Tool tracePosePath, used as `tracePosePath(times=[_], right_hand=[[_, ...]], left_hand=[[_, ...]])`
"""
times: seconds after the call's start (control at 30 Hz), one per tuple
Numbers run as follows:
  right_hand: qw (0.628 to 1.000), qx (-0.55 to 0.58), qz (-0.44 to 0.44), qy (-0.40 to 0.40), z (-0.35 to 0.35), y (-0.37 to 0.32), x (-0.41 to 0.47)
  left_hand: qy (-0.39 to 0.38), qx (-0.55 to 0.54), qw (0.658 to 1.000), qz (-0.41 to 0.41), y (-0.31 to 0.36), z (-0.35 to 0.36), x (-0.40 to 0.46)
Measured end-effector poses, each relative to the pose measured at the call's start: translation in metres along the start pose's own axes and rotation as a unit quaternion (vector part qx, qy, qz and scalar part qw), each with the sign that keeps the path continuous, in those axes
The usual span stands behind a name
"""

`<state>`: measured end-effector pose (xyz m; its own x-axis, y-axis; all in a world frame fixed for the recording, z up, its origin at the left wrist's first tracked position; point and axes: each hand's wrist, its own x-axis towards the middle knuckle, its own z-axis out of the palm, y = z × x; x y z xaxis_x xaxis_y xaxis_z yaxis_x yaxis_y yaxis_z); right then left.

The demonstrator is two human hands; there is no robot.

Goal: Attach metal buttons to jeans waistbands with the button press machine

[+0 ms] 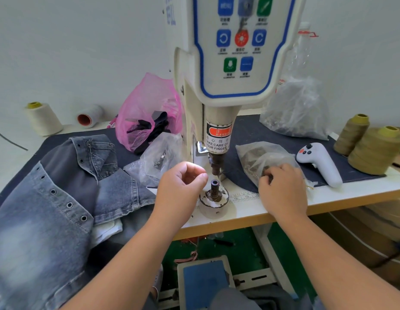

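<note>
So my left hand (181, 186) is curled up right beside the dark ribbed metal lower die post (215, 187), thumb and fingertip pinched together, though I can't make out anything between them. That post stands straight up from a chipped round white base (213, 203), directly under the cream button press machine (219, 86) plunger. My right hand (281, 189) has fingers curled into the crinkly clear plastic bag of small metal parts (259, 159). The washed grey denim jeans (49, 198) lie rumpled over the bench (328, 198) edge at left, row of round metal eyelets running diagonally.
</note>
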<state>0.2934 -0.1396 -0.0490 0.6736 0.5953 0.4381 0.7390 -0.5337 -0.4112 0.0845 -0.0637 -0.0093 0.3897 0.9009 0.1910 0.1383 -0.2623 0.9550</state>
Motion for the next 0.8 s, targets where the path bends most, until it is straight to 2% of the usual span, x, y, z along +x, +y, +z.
tracePosePath(times=[0.33, 0.8], right_hand=[[1.0, 0.005, 0.007, -0.004, -0.0019, -0.0016, -0.0003], [1.0, 0.004, 0.008, -0.005, -0.0017, -0.0018, 0.0001]], left_hand=[[-0.014, -0.055, 0.998, 0.003, 0.0036, 0.0029, -0.005], [-0.044, -0.05, 0.997, 0.037, 0.0013, 0.0039, -0.0077]])
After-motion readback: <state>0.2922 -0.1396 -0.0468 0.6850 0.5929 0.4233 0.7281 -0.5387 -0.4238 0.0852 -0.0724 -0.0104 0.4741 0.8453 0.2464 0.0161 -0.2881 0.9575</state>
